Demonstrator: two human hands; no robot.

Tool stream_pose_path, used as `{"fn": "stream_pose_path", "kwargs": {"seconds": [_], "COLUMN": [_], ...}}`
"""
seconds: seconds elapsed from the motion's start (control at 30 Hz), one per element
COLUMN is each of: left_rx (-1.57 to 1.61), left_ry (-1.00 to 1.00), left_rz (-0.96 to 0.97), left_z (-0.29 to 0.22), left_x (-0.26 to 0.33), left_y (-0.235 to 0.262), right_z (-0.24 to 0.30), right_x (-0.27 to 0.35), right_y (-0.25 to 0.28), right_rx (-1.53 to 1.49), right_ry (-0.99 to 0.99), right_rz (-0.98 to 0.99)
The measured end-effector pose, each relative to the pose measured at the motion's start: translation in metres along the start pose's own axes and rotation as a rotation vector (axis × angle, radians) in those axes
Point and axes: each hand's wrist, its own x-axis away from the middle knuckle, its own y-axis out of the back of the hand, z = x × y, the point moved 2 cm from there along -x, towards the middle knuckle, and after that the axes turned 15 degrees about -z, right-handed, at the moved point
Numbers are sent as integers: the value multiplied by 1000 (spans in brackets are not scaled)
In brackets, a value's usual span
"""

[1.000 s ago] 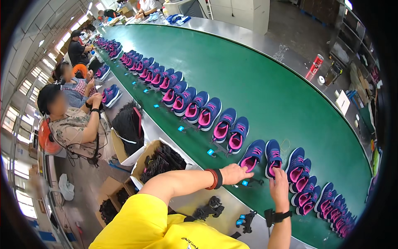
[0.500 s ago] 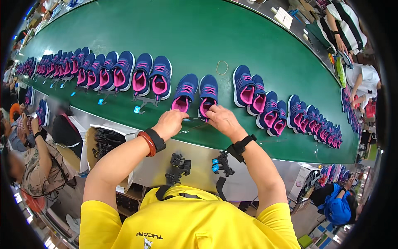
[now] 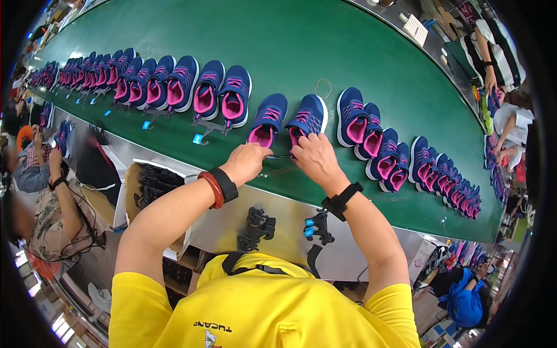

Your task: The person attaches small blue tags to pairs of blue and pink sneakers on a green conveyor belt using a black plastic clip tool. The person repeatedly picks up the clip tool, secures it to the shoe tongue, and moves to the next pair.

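Observation:
Two navy sneakers with pink lining stand in front of me on the green table, heels toward me: a left sneaker (image 3: 271,110) and a right sneaker (image 3: 308,113) turned outward. My left hand (image 3: 246,163) is closed in a pinch behind the left sneaker's heel, on a thin dark shoe hanger (image 3: 281,156) mostly hidden between my hands. My right hand (image 3: 316,158) grips the heel of the right sneaker, its fingertips at the collar. The hanger's join to each shoe is hidden by my fingers.
A row of sneakers on black hangers (image 3: 212,129) with blue tags runs left; more sneaker pairs (image 3: 383,152) run right. A rubber band (image 3: 323,88) lies beyond. Loose black hangers (image 3: 256,228) rest on the metal ledge (image 3: 290,203). A box of hangers (image 3: 152,188) stands left. Other people work on both sides.
The right sneaker has swung so its toe points outward to the right, apart from the left one. My right hand has moved with its heel. The whole view has shifted slightly.

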Motion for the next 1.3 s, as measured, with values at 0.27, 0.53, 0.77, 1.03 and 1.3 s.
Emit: {"fn": "stream_pose_path", "kwargs": {"seconds": [0.27, 0.53, 0.77, 1.03, 1.3], "left_rx": [113, 60, -112, 24, 41], "left_ry": [-66, -62, -335, -363, -407], "left_rz": [18, -21, -248, -109, -18], "left_z": [-9, -20, -66, -137, -124], "left_x": [-4, -11, -31, -100, -124], "left_y": [1, 17, 35, -69, -100], "right_z": [-7, -18, 4, 35, 23], "right_x": [0, 14, 136, 231, 264], "right_y": [-4, 5, 60, 83, 59], "right_rx": [26, -273, -379, -343, -406], "right_ry": [-32, -280, -553, -915, -874], "right_rz": [36, -270, -136, 157, 102]}}
